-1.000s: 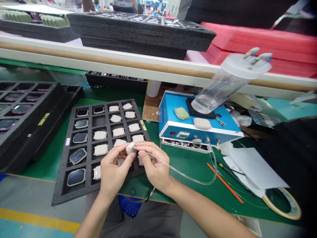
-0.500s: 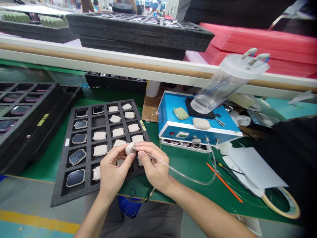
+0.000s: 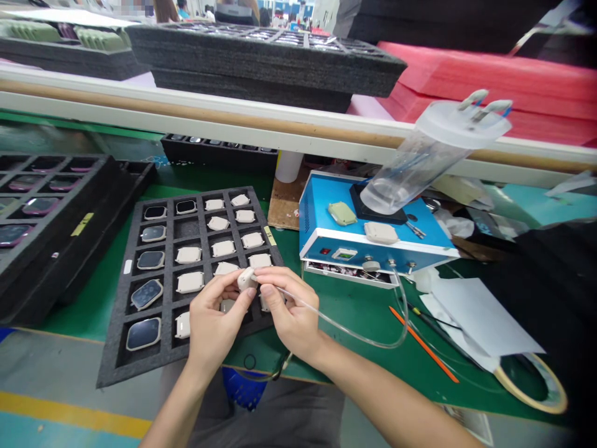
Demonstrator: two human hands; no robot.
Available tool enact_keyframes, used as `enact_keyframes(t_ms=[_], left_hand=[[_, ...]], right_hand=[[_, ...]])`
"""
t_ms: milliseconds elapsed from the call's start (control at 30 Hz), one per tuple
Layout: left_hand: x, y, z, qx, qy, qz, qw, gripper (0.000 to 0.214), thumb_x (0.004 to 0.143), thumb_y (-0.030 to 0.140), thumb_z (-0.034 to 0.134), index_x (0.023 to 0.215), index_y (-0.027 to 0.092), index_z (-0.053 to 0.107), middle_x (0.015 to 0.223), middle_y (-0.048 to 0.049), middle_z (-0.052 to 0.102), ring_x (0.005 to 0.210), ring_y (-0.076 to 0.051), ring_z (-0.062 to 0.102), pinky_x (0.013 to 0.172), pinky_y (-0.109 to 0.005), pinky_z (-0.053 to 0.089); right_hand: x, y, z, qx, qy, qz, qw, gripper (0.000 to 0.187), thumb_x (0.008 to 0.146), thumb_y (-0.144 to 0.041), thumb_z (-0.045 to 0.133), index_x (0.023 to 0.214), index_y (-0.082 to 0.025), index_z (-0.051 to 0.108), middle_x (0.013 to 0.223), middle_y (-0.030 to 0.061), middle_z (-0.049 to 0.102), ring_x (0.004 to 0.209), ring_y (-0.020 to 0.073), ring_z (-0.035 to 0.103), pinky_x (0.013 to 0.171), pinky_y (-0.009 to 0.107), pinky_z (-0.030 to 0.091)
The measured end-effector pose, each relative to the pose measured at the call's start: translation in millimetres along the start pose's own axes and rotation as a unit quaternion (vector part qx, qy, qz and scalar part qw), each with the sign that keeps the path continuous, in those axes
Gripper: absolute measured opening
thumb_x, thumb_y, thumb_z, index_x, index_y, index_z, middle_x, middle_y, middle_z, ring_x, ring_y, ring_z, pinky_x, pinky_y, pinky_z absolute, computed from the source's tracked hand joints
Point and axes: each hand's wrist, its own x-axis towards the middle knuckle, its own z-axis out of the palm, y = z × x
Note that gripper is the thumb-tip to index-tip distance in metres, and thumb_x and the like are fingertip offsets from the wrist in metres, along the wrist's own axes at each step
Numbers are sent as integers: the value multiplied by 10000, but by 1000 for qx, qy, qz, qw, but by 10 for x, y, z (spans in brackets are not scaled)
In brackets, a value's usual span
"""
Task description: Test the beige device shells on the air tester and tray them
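Note:
My left hand (image 3: 212,320) pinches a small cream watch case (image 3: 245,280) on edge between thumb and fingers. Close against it, my right hand (image 3: 293,314) grips the end of a thin clear tube (image 3: 347,330); the tip at the case is hidden by fingers. The tube loops right to the front of a blue control box (image 3: 321,199). Beneath both hands lies a black foam tray (image 3: 115,317) with cream watch cases in its cells and dark-screened ones, such as this watch (image 3: 143,334), down the left column.
On the box sit a green watch case (image 3: 342,213), a cream case (image 3: 381,233) and a tilted clear cylinder (image 3: 410,168). Stacked foam trays (image 3: 79,249) stand left. An orange stick (image 3: 424,344), white paper (image 3: 485,314) and a tape roll (image 3: 555,398) lie right. A shelf rail (image 3: 233,121) crosses behind.
Both hands keep the same hold on the watch case and tube. The whole view has shifted very slightly; nothing else visibly differs.

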Motion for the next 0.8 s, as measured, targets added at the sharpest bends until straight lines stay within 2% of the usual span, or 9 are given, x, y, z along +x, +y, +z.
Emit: enact_keyframes(t_ms=[467, 600, 667, 700, 733, 800], left_hand=[[-22, 17, 31, -5, 7, -7, 1000, 259, 820, 316, 832, 1044, 188, 829, 960, -63, 809, 798, -191, 736, 730, -279, 602], [-48, 108, -130, 17, -10, -25, 999, 326, 836, 344, 805, 1122, 187, 805, 978, -80, 809, 805, -208, 749, 716, -296, 608], [135, 176, -320, 77, -1, 0, 997, 351, 844, 350, 784, 1159, 195, 783, 975, -81, 808, 819, -217, 751, 729, -305, 602], [302, 203, -437, 126, 8, 26, 992, 344, 848, 346, 770, 1160, 201, 776, 982, -81, 807, 840, -221, 747, 754, -311, 595], [514, 218, -560, 186, 12, 59, 981, 292, 853, 341, 747, 1110, 205, 780, 997, -83, 804, 868, -229, 740, 776, -317, 583], [1019, 209, -793, 307, -33, 78, 948, 268, 857, 305, 688, 1088, 209, 784, 1063, -87, 804, 960, -249, 725, 854, -333, 557]], right_hand=[[13, -8, 0, -9, 9, -10, 1000, 183, 993, -145, 649, 1042, -243, 795, 1064, 70, 812, 999, 188, 778, 912, 334, 644], [-24, -37, -16, -16, 5, -13, 1000, 189, 989, -140, 652, 1054, -247, 793, 1075, 65, 814, 1012, 195, 782, 918, 346, 644], [-57, -49, -23, -22, -2, -14, 1000, 198, 986, -131, 654, 1065, -250, 791, 1083, 65, 813, 1026, 200, 782, 924, 352, 641], [-75, -50, -25, -24, -7, -13, 1000, 200, 986, -129, 655, 1068, -252, 790, 1088, 65, 813, 1030, 204, 782, 923, 357, 640], [-93, -50, -25, -25, -12, -12, 1000, 200, 986, -131, 657, 1069, -255, 789, 1091, 66, 812, 1030, 208, 782, 921, 363, 640], [-124, -41, -21, -25, -25, -11, 999, 198, 987, -136, 659, 1075, -260, 787, 1099, 65, 809, 1031, 212, 780, 922, 373, 639]])
